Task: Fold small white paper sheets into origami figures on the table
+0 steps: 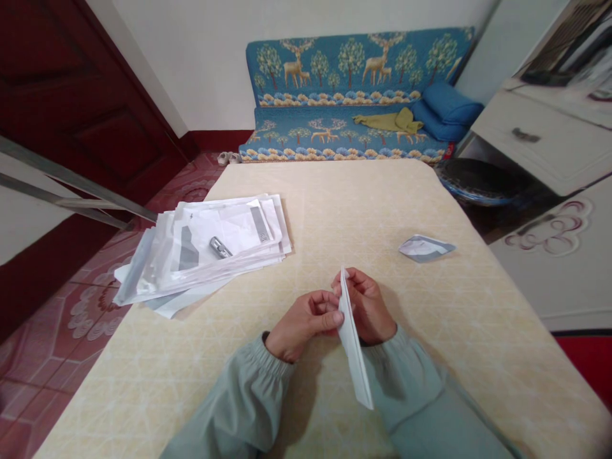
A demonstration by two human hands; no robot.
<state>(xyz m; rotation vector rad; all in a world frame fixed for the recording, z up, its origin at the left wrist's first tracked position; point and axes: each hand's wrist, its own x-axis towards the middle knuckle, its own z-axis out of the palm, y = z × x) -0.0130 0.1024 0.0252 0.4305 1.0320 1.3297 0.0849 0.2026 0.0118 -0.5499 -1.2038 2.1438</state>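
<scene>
A long folded strip of white paper (352, 341) stands on edge between my hands, its lower end pointing down toward me. My left hand (303, 325) pinches the paper's side with thumb and fingers. My right hand (367, 306) grips the upper part from the other side. A loose stack of white printed sheets (251, 220) lies on the table to the left, with a small metal object (220, 247) on top. A small folded paper piece with grey print (425, 248) lies to the right of my hands.
The cream patterned table (363, 191) spans the view. Beyond it stands a blue sofa (344, 131) with deer patterns, cushions and a yellow cloth. A white drawer cabinet (538, 137) and a dark round basket (480, 182) are at the right. A dark red door (81, 83) is at the left.
</scene>
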